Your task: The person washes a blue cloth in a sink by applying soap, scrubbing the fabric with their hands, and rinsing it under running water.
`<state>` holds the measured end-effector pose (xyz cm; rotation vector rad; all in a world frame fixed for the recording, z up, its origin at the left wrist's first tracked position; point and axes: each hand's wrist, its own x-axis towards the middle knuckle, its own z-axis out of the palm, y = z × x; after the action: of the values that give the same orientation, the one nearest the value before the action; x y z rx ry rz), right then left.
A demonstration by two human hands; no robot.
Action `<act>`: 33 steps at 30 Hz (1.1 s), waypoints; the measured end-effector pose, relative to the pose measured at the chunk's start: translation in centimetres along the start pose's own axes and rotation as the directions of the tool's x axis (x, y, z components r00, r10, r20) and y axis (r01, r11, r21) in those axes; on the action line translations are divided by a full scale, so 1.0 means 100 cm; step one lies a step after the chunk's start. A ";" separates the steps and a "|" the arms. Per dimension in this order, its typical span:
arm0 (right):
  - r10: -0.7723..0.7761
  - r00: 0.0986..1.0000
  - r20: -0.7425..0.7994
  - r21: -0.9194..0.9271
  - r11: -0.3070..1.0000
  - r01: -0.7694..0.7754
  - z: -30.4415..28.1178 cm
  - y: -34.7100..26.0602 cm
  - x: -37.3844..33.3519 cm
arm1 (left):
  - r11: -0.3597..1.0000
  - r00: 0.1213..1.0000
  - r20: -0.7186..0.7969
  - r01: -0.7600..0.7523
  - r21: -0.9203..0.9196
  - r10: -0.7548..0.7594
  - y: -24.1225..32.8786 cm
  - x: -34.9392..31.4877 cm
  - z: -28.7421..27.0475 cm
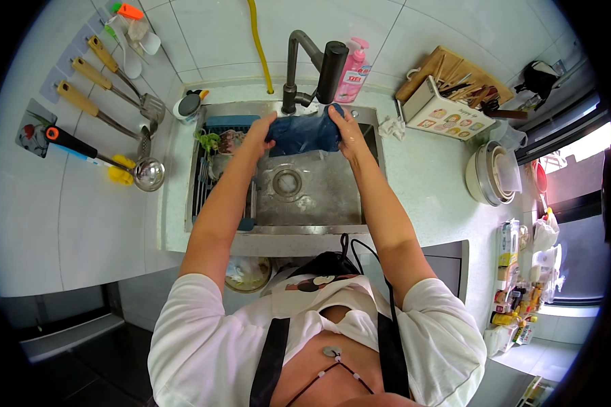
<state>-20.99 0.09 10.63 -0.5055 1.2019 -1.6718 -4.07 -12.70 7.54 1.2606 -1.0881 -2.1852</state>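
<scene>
A wet, dark blue cloth [304,134] is stretched between my two hands over the sink [312,207], beneath the dark faucet [309,64]. My left hand [258,134] grips its left end, and my right hand [349,132] grips the right end with the fingers bent around the edge. Light streaks, like running water, show across its surface. Below it lies the round drain [287,183]. On the sink's left side sits a dark drain rack [248,223] with green leaves [209,140] in it, partly hidden by my left forearm.
A pink pump bottle [353,74] stands behind the faucet at right. Farther right are a utensil box [448,112] with chopsticks and stacked bowls [483,174]. Ladles and spatulas, including a ladle [149,174], hang on the left wall. A crumpled white cloth [392,127] lies beside the sink.
</scene>
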 end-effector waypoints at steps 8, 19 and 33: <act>0.017 0.998 0.063 0.260 0.965 -0.033 0.015 -0.014 0.003 | 0.893 0.919 0.342 0.312 -0.323 -0.197 -0.064 0.012 0.028; -0.210 0.952 -0.223 0.018 0.975 0.220 0.006 0.009 0.001 | 0.871 0.962 0.093 -0.189 -0.454 0.257 -0.034 0.019 0.082; -0.666 0.723 -0.182 -0.704 0.602 0.377 0.055 0.018 -0.016 | 0.793 0.965 0.092 -0.143 -0.592 0.244 -0.025 0.006 0.096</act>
<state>-15.17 -1.20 11.67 -1.0402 2.1461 -1.9190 -12.45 -7.38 8.06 0.6690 -0.4894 -2.2347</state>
